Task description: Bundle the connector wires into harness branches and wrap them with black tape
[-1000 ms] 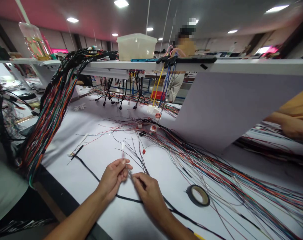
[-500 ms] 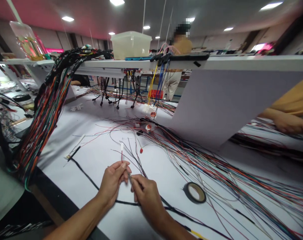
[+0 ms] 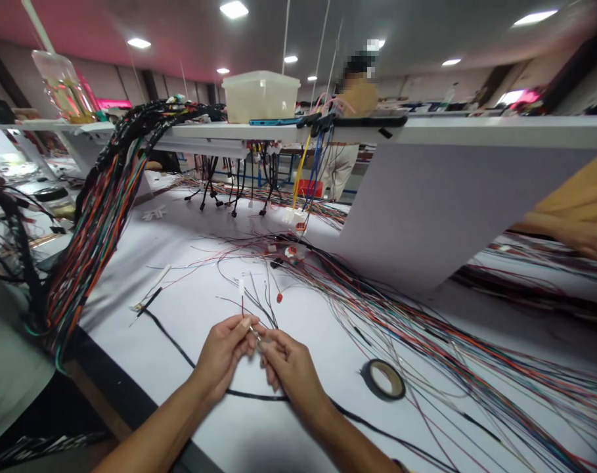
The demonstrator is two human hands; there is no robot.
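My left hand (image 3: 228, 348) pinches a thin red wire (image 3: 243, 307), whose upper end carries a white sleeve (image 3: 242, 287). Close against it, my right hand (image 3: 291, 364) has its fingers closed on a small shiny piece (image 3: 257, 335), too small to name. The fingertips of both hands almost meet around this piece. Beneath the wrists a black taped cable (image 3: 259, 396) crosses the white table (image 3: 259, 433). A small red connector (image 3: 279, 297) and several loose dark wire ends lie just beyond my hands.
A roll of black tape (image 3: 384, 379) lies right of my hands. Long bundles of coloured wires (image 3: 426, 328) spread across the right side. At left a thick harness (image 3: 101, 223) hangs from the shelf (image 3: 475, 131). Other people stand at the right and behind the shelf.
My right hand has turned slightly, and more of the shiny piece shows between the fingertips. The white-sleeved wire stays in my left hand. The view has tilted up a little.
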